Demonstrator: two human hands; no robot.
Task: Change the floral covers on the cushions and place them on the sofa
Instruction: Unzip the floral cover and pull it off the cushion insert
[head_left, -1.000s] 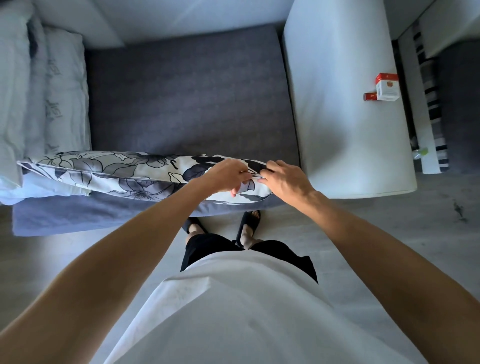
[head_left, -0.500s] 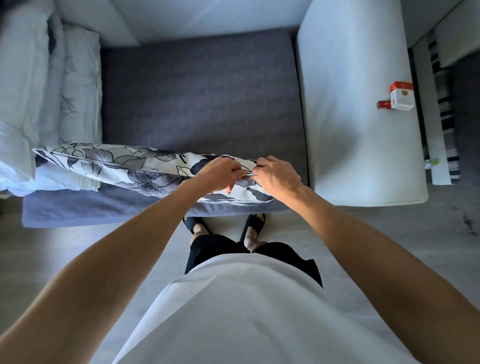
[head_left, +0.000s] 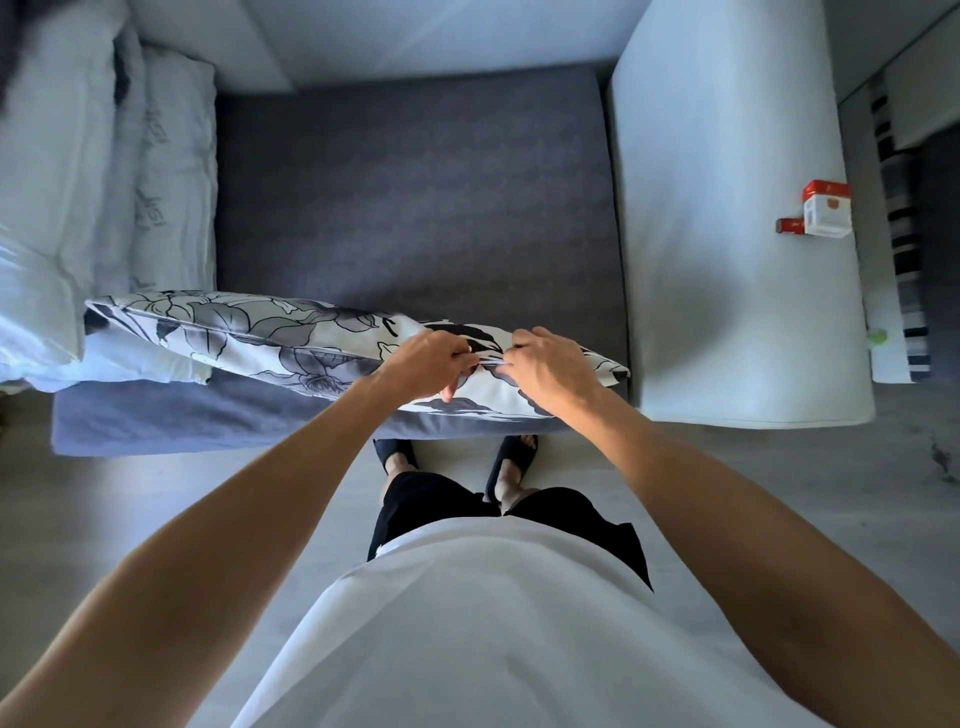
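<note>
In the head view, the left hand (head_left: 423, 364) and the right hand (head_left: 545, 366) both pinch the floral cushion (head_left: 249, 332) at its near edge; it lies under the fingers on the grey sofa (head_left: 415, 197).

- The cushion (head_left: 291, 338) is showing a white cover with grey and black flowers.
- The sofa seat (head_left: 415, 197) is looking dark grey.
- The armrest (head_left: 727, 208) at right is appearing white.
- The box (head_left: 827, 208) is showing red and white.
</note>
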